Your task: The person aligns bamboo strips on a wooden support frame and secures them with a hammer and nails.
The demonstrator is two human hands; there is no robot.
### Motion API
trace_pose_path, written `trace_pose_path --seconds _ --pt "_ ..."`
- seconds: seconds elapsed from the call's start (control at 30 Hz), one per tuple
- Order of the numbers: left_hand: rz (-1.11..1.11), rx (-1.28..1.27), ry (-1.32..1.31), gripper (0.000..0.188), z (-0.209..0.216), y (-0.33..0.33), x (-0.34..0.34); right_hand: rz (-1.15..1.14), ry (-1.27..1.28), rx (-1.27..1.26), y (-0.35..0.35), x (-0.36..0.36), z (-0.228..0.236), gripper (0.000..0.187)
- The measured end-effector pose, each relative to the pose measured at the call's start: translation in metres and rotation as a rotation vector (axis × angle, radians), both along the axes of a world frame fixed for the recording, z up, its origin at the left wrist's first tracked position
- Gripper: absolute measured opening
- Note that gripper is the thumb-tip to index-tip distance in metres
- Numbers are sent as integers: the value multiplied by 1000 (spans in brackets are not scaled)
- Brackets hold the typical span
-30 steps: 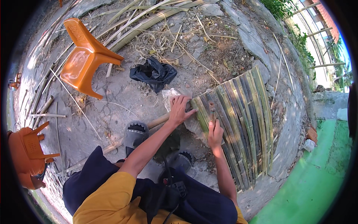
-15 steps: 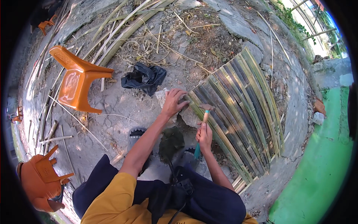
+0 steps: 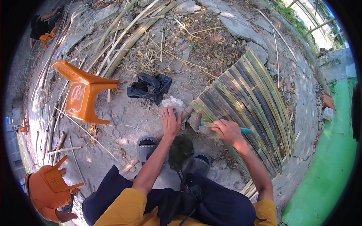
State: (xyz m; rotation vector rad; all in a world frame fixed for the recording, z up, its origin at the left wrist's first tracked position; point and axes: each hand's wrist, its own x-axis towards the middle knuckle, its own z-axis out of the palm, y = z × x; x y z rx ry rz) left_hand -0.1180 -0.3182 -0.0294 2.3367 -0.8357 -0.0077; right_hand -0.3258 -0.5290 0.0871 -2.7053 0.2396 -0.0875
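My right hand [image 3: 228, 131] is wrapped round the handle of a hammer [image 3: 207, 124] with a teal grip. The handle lies sideways, its dull metal head pointing left, just off the near left corner of a fan-shaped panel of split bamboo slats [image 3: 247, 105]. My left hand [image 3: 171, 123] has its fingers stretched forward at a pale rough stone [image 3: 174, 102]; whether they touch it I cannot tell. Between that hand and the panel shows the end of a round pole [image 3: 187, 111]. Nothing can be made out in my left fingers.
A black plastic bag [image 3: 151, 87] lies beyond my left hand. An orange plastic chair [image 3: 81, 96] stands to the left. Bamboo poles and strips [image 3: 132, 39] lie at the back. A person in orange [image 3: 43, 192] sits at the lower left. Green-painted ground [image 3: 320, 169] runs along the right.
The hammer has gone from upright to sideways, its head now pointing left, as my right hand moved right and up. My left hand has drawn back from the panel's edge.
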Motion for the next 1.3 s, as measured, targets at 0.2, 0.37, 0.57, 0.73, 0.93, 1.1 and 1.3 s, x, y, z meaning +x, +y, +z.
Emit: trace_pose_path --seconds 0.2,0.37,0.57,0.73,0.93,1.1,1.3 --pt "89 56 -87 50 -4 2 -7 493 258 -134 -53 51 -13 32" --pt "87 90 -78 51 -3 -4 -9 510 361 -256 -89 86 -13 32" --pt "90 129 -118 48 -5 -3 -9 743 231 -227 -89 84 -16 30" --pt "34 151 -145 43 1 -3 -9 721 186 -221 -91 80 -25 28" --pt "-23 191 -84 45 2 -2 -9 632 101 -297 -117 100 -16 24" --pt "-83 183 -62 54 5 -7 -8 779 99 -240 -106 97 -20 21" --pt "-198 178 5 67 7 -11 -4 663 86 -257 -104 98 -23 22"
